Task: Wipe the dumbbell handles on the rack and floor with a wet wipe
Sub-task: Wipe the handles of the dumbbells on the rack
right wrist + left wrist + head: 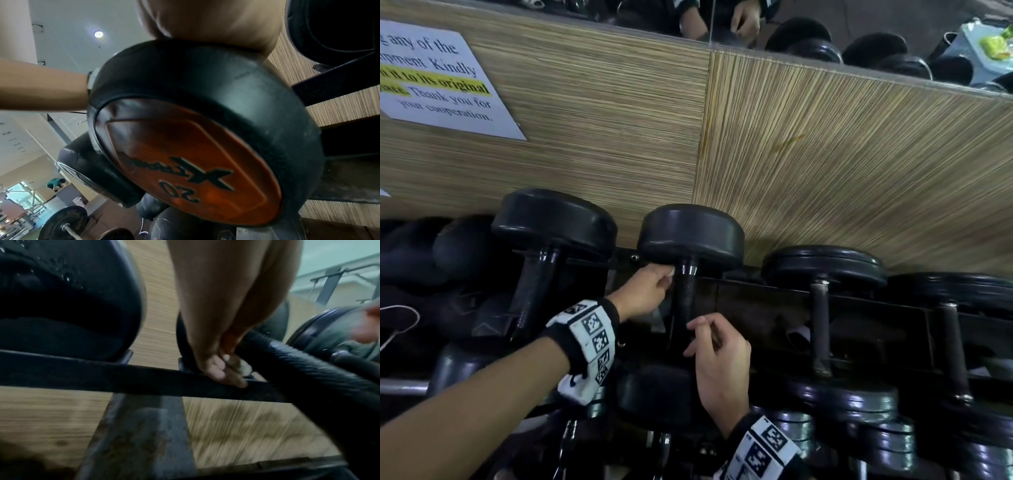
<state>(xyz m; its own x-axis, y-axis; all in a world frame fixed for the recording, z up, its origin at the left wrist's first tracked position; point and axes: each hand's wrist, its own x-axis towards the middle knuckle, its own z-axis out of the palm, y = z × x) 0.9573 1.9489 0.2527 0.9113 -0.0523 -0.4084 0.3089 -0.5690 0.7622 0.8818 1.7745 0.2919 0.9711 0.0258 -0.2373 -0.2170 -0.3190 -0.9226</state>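
A black dumbbell lies on the rack [774, 308], its far head [690, 236] against the wall and its dark knurled handle [683, 308] running toward me. My left hand [666, 277] pinches a small white wet wipe [670, 273] against the top of that handle, just under the head. The left wrist view shows the wipe [244, 368] between the fingers [216, 371], beside the handle [308, 369]. My right hand [697, 337] hovers at the handle's lower end, fingers loosely curled and holding nothing. In the right wrist view the near head, orange face marked 20 [195, 162], hides those fingers.
More black dumbbells sit on the rack at left [554, 222] and right [825, 263], with a lower row [859, 401] below my wrists. A wood-grain wall [825, 154] with a paper notice [438, 75] stands close behind. A barbell [63, 225] lies on the floor.
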